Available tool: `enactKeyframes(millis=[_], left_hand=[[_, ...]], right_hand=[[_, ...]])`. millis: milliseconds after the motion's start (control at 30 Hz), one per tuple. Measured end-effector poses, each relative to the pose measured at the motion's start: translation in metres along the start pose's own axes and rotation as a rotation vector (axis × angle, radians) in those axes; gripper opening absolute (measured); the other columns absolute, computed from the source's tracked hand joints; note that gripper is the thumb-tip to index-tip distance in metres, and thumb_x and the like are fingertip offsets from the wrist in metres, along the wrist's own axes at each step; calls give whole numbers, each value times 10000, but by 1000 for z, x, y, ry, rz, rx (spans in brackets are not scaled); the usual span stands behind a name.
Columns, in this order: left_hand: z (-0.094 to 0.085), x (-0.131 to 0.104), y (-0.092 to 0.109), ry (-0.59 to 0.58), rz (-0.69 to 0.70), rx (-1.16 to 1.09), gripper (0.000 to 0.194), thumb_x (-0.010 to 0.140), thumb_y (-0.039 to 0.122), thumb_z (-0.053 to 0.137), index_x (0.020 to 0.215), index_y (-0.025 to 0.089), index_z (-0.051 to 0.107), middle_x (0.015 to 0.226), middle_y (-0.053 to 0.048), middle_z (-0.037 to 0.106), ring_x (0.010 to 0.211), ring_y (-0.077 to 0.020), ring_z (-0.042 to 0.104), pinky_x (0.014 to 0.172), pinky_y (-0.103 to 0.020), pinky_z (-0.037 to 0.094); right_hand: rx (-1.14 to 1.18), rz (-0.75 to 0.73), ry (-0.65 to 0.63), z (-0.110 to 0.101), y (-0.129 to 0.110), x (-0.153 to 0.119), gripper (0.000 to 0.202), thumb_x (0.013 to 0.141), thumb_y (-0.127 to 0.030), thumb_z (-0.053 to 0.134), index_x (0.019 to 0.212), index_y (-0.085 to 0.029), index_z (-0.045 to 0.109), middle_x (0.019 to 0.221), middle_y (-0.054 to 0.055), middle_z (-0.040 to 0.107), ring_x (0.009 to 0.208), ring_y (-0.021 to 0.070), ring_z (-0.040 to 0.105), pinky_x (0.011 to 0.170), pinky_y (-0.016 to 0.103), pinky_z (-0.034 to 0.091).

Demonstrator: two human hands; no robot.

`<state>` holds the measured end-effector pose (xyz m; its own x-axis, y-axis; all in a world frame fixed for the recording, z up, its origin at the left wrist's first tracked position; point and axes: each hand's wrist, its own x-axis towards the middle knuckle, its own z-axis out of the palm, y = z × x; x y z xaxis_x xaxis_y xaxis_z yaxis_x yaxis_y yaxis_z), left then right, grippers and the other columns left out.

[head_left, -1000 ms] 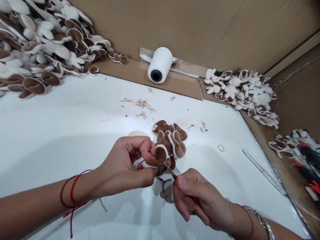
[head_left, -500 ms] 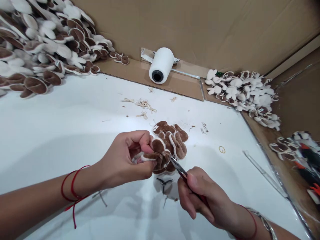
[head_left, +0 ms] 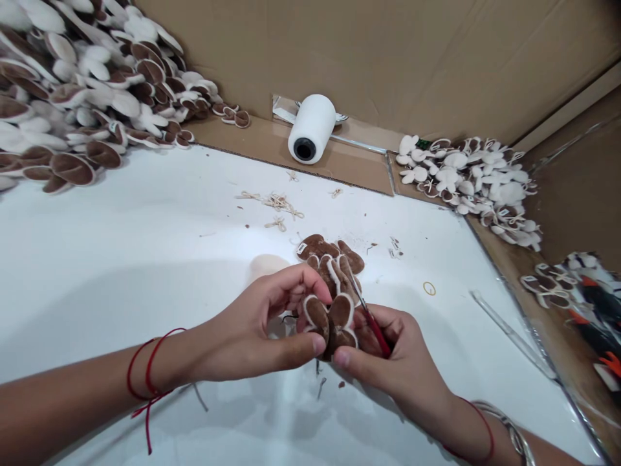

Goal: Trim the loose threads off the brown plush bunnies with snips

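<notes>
Between my two hands is a small brown plush bow-shaped piece (head_left: 336, 327) with white fuzzy edges. My left hand (head_left: 272, 323) pinches its left lobe between thumb and fingers. My right hand (head_left: 398, 356) grips the lower right of the piece with its thumb. Tucked in that same hand are slim red-handled scissors (head_left: 374, 323), blades pointing up and away; whether the blades are apart cannot be seen. Just beyond my fingers lie more brown plush pieces (head_left: 317, 247), one with a small white label. My hands partly cover these.
Cream cord bows (head_left: 279, 202) lie in the table's middle. A white roll (head_left: 313, 128) rests on cardboard at the back. Plush pieces are heaped at the back left (head_left: 111, 84) and back right (head_left: 466, 175). A rubber band (head_left: 429, 288) and a clear strip (head_left: 512, 333) lie right.
The plush piece has turned so its lobes face up. My right hand has moved up and left onto it, and the scissors' tips have left it and now point away.
</notes>
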<state>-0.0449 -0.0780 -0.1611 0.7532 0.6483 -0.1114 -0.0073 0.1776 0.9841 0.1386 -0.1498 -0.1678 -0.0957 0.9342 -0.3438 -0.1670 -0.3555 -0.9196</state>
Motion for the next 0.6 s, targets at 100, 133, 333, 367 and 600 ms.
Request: enactKeyframes(millis=[100,133,333,367,600], left_hand=[[2,0,0,16,-43,7,262,787,301,693,921,178,504,812,-2,634,726,-119,539,652,-228,418],[2,0,-1,23,-48,16,250,793,296,688,911,179,502,801,3,631,720,-117,540,646,-226,418],[-1,2,-7,7,28,-10,162,835,211,631,869,196,474,728,46,542,626,-79,466,572,-192,384],[-2,3,-7,-15,33,-44,173,838,213,630,857,198,458,751,41,545,623,-76,465,559,-187,381],[-2,6,-2,146,-2,-90,229,829,257,683,866,202,464,599,94,457,529,-43,409,503,-134,345]], right_hand=[[-88,-40,-26,3,-2,-2,279,681,-263,775,633,-170,516,546,-64,359,510,78,273,461,226,249],[-90,-52,-40,3,-2,-3,278,701,-261,751,619,-171,502,548,-61,357,512,77,271,463,227,242],[64,75,-86,-5,7,0,305,744,-350,726,632,-183,497,580,-45,383,548,98,301,491,237,260],[104,109,-95,-6,8,0,310,729,-367,739,637,-185,505,581,-44,390,544,99,308,486,236,266],[30,-103,172,1,-1,-1,188,726,-276,762,800,-184,617,505,-108,303,460,61,211,416,176,251]])
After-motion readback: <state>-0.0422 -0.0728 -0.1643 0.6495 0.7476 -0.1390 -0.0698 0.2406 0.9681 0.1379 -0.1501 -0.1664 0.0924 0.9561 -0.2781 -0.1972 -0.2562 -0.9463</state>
